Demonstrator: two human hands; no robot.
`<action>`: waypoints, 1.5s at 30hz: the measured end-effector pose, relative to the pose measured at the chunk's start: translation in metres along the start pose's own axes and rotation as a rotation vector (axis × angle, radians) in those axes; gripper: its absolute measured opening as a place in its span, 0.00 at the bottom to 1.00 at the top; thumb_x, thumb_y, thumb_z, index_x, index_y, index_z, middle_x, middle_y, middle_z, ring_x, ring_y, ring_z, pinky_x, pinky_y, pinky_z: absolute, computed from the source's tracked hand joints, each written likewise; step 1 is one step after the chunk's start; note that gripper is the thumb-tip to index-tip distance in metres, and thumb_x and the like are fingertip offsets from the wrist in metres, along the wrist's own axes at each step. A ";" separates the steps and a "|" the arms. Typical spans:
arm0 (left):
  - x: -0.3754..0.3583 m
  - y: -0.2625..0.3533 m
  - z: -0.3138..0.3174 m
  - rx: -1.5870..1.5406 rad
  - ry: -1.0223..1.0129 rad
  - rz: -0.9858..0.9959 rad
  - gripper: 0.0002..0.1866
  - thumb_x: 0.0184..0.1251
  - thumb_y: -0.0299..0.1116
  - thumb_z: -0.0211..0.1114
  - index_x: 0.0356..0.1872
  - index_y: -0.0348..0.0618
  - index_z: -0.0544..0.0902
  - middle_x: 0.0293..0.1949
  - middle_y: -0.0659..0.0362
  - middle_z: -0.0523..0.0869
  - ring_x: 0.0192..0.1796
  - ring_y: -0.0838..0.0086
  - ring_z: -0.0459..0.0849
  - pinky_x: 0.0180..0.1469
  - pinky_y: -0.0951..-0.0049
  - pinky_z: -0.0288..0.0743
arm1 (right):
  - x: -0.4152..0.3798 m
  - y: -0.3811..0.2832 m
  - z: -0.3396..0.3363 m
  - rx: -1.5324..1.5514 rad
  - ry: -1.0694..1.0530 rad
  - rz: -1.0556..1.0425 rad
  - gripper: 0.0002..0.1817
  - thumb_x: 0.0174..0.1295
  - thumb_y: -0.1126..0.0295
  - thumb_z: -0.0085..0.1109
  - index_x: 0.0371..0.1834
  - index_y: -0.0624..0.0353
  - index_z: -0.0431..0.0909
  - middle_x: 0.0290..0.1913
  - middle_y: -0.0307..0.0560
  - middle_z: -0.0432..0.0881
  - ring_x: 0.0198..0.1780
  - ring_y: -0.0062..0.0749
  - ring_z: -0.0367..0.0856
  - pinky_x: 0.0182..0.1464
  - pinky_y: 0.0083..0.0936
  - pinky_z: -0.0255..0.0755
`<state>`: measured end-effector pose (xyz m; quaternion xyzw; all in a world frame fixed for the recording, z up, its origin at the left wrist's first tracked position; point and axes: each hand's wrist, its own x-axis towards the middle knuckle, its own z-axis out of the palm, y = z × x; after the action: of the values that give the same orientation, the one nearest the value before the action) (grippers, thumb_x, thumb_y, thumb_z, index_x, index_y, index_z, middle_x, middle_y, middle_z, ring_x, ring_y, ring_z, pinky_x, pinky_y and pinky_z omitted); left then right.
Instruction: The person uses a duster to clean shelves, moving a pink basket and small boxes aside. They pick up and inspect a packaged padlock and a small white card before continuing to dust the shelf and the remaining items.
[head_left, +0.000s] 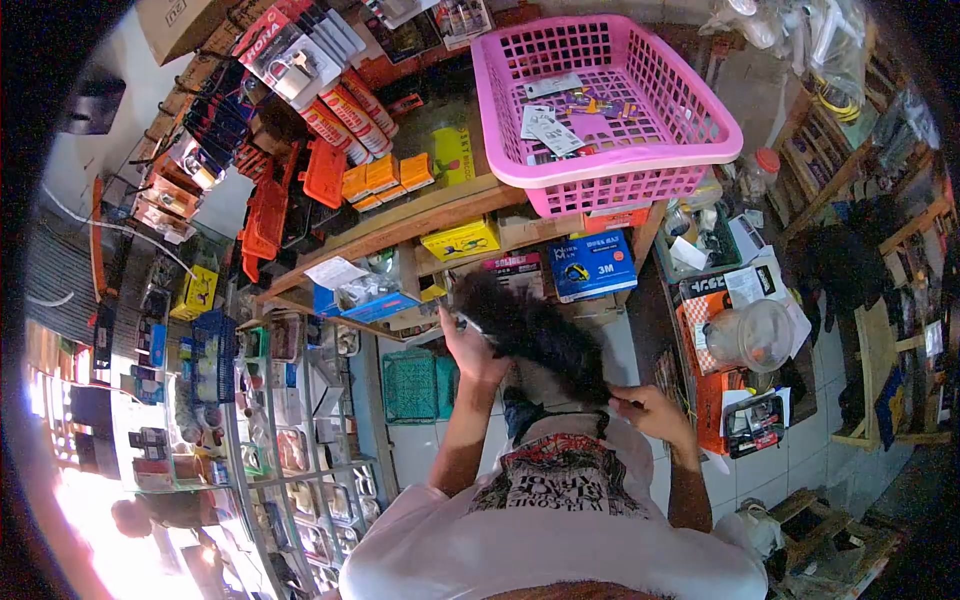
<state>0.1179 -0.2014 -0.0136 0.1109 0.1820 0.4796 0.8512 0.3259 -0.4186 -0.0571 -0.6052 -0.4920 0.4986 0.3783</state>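
A dark, fluffy duster-like thing point(550, 345) stretches between my two hands, in front of my shirt. My left hand point(472, 350) is at its upper left end, with the fingers wrapped round something there that the fluff partly hides. At the lower right end, my right hand point(652, 412) is closed on the thing's thin tip. Just beyond it are a blue 3M box point(594, 266) and a dark pink box point(512, 268) on the shelf under the counter.
A pink basket point(600, 165) holding small packets stands on the wooden counter point(400, 225). Glass shelves point(300, 440) are at the left, near a green crate point(409, 386). To the right are a clear round tub point(750, 337) and an orange crate point(708, 415). Another person point(175, 512) is at lower left.
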 end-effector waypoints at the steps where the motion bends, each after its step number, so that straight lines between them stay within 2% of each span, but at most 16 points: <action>1: 0.004 -0.002 -0.021 -0.057 -0.238 -0.012 0.38 0.70 0.67 0.40 0.65 0.47 0.71 0.62 0.50 0.77 0.60 0.51 0.77 0.66 0.46 0.67 | 0.001 0.002 -0.002 -0.018 -0.065 0.035 0.19 0.68 0.66 0.61 0.59 0.62 0.79 0.54 0.56 0.84 0.55 0.34 0.82 0.58 0.27 0.73; 2: 0.015 -0.004 -0.060 -0.114 -0.477 -0.024 0.38 0.71 0.67 0.39 0.68 0.48 0.69 0.64 0.51 0.76 0.62 0.52 0.76 0.68 0.47 0.64 | 0.001 0.003 -0.003 -0.035 -0.129 0.071 0.19 0.68 0.66 0.60 0.59 0.61 0.78 0.54 0.56 0.84 0.55 0.33 0.82 0.58 0.27 0.72; 4: 0.027 -0.003 -0.084 0.658 -0.046 0.129 0.36 0.73 0.63 0.39 0.68 0.46 0.68 0.63 0.53 0.76 0.62 0.54 0.75 0.69 0.51 0.62 | 0.002 -0.005 0.003 0.020 0.039 0.036 0.19 0.68 0.66 0.60 0.60 0.60 0.78 0.53 0.55 0.85 0.54 0.33 0.83 0.58 0.28 0.73; 6: -0.001 -0.001 -0.004 0.027 0.026 0.041 0.27 0.77 0.54 0.43 0.62 0.45 0.72 0.56 0.56 0.81 0.57 0.59 0.77 0.65 0.58 0.66 | 0.002 -0.001 0.007 0.013 0.065 0.043 0.19 0.68 0.67 0.60 0.61 0.60 0.78 0.52 0.55 0.85 0.53 0.33 0.83 0.57 0.29 0.74; 11: 0.006 -0.005 -0.029 0.030 -0.185 0.079 0.27 0.75 0.56 0.46 0.60 0.47 0.75 0.54 0.57 0.82 0.56 0.61 0.79 0.62 0.56 0.71 | 0.006 -0.018 0.007 0.040 0.019 0.064 0.17 0.67 0.70 0.61 0.58 0.61 0.79 0.48 0.53 0.87 0.51 0.32 0.84 0.54 0.29 0.75; 12: 0.013 -0.003 -0.025 0.244 0.044 0.250 0.26 0.74 0.55 0.47 0.59 0.48 0.76 0.55 0.56 0.82 0.56 0.59 0.79 0.62 0.56 0.71 | 0.006 -0.011 0.010 0.042 0.052 0.018 0.17 0.66 0.70 0.61 0.58 0.61 0.80 0.48 0.52 0.87 0.50 0.31 0.84 0.54 0.28 0.75; 14: -0.005 0.002 0.002 0.092 0.055 0.030 0.34 0.70 0.62 0.46 0.63 0.44 0.73 0.59 0.51 0.79 0.57 0.56 0.78 0.63 0.51 0.71 | 0.005 0.009 0.018 0.042 0.114 -0.074 0.17 0.66 0.72 0.61 0.57 0.62 0.80 0.46 0.51 0.87 0.49 0.29 0.84 0.53 0.26 0.76; 16: 0.010 0.001 -0.046 0.018 -0.303 0.024 0.36 0.70 0.64 0.45 0.65 0.46 0.72 0.61 0.51 0.78 0.60 0.55 0.78 0.64 0.51 0.70 | 0.006 0.015 0.015 -0.006 0.033 -0.028 0.17 0.65 0.72 0.62 0.57 0.63 0.80 0.46 0.50 0.87 0.49 0.27 0.83 0.52 0.25 0.75; 20: 0.000 -0.009 -0.022 0.030 0.034 -0.056 0.37 0.69 0.66 0.46 0.68 0.48 0.71 0.65 0.55 0.76 0.64 0.54 0.75 0.69 0.46 0.64 | 0.006 0.000 0.018 0.081 0.071 0.102 0.18 0.65 0.72 0.63 0.57 0.64 0.79 0.45 0.47 0.87 0.46 0.25 0.82 0.50 0.23 0.75; 24: -0.027 -0.050 -0.045 0.058 -0.228 -0.022 0.36 0.67 0.65 0.50 0.67 0.50 0.71 0.65 0.54 0.76 0.64 0.53 0.74 0.69 0.47 0.63 | 0.008 0.022 0.022 0.323 -0.011 0.100 0.16 0.65 0.75 0.61 0.56 0.65 0.80 0.39 0.42 0.86 0.37 0.19 0.78 0.40 0.20 0.72; 26: -0.024 -0.057 -0.043 -0.027 -0.151 -0.150 0.37 0.65 0.66 0.52 0.65 0.50 0.74 0.62 0.54 0.79 0.62 0.55 0.76 0.68 0.47 0.64 | 0.011 0.016 0.023 0.379 -0.043 0.085 0.14 0.66 0.79 0.56 0.54 0.68 0.80 0.32 0.39 0.82 0.26 0.12 0.72 0.25 0.15 0.65; 29: -0.013 -0.046 -0.027 0.012 0.055 -0.132 0.35 0.65 0.66 0.51 0.63 0.50 0.76 0.59 0.54 0.81 0.60 0.56 0.78 0.66 0.48 0.67 | 0.017 0.033 0.032 0.292 0.161 -0.125 0.12 0.66 0.80 0.56 0.52 0.69 0.80 0.29 0.37 0.80 0.23 0.13 0.70 0.23 0.16 0.63; 38: -0.002 -0.011 -0.002 0.071 0.104 0.038 0.31 0.69 0.63 0.48 0.56 0.48 0.78 0.49 0.55 0.83 0.51 0.56 0.80 0.58 0.52 0.70 | -0.002 0.042 0.022 0.003 0.037 -0.207 0.15 0.65 0.73 0.63 0.54 0.66 0.82 0.32 0.37 0.84 0.27 0.15 0.74 0.28 0.19 0.70; 41: -0.016 -0.007 0.017 0.018 0.177 0.013 0.29 0.71 0.60 0.48 0.58 0.48 0.78 0.48 0.54 0.83 0.51 0.53 0.80 0.61 0.49 0.69 | -0.003 0.032 0.029 0.108 0.101 -0.010 0.15 0.65 0.71 0.64 0.52 0.66 0.82 0.33 0.44 0.87 0.31 0.16 0.76 0.33 0.21 0.74; 43: 0.000 -0.004 -0.031 0.018 0.039 0.092 0.29 0.72 0.59 0.45 0.61 0.50 0.76 0.51 0.51 0.83 0.55 0.52 0.79 0.64 0.49 0.68 | -0.001 0.054 0.031 0.004 0.036 -0.224 0.15 0.65 0.71 0.65 0.52 0.66 0.82 0.33 0.43 0.87 0.31 0.16 0.76 0.33 0.21 0.74; 45: 0.015 0.001 -0.104 1.048 -0.068 0.358 0.32 0.74 0.60 0.38 0.64 0.48 0.73 0.58 0.50 0.80 0.61 0.53 0.76 0.67 0.51 0.66 | -0.001 0.055 0.030 -0.021 0.030 -0.232 0.15 0.64 0.71 0.65 0.52 0.65 0.82 0.32 0.42 0.86 0.31 0.15 0.76 0.32 0.20 0.72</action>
<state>0.0807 -0.1861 -0.1110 0.5640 0.3472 0.4584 0.5926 0.3090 -0.4334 -0.1154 -0.5556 -0.5582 0.4373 0.4342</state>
